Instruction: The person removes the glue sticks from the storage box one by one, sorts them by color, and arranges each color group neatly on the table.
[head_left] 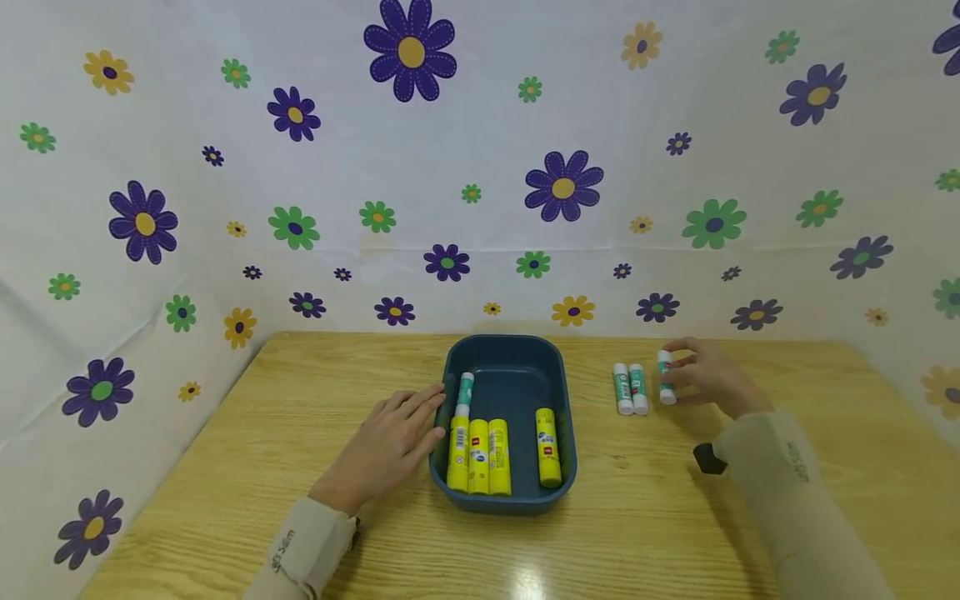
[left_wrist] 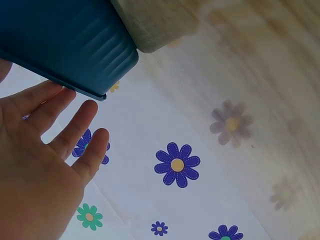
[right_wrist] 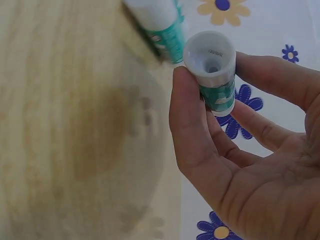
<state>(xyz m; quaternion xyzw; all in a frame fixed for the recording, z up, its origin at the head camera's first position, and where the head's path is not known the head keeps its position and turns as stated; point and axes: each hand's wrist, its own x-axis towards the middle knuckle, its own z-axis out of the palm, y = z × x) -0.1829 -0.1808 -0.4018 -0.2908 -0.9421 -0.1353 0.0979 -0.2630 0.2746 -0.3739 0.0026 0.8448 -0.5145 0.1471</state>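
Observation:
My right hand [head_left: 708,379] pinches a small white-and-green glue stick [head_left: 666,377] between thumb and fingers. In the right wrist view its hollow white end [right_wrist: 210,55] faces the camera. Two matching glue sticks [head_left: 630,388] lie side by side just left of it. With fingers extended, my left hand [head_left: 386,450] rests at the left rim of a dark blue tray [head_left: 564,392]; the left wrist view shows its fingertips [left_wrist: 60,86] right at that rim. Inside the tray are three yellow glue sticks [head_left: 478,457] at the left, one green-and-white stick [head_left: 465,393] above them, and another yellow one [head_left: 548,447] at the right.
Everything stands on a wooden table [head_left: 637,517]. A white sheet [head_left: 480,133] printed with flowers hangs behind the table's back edge and continues along both sides.

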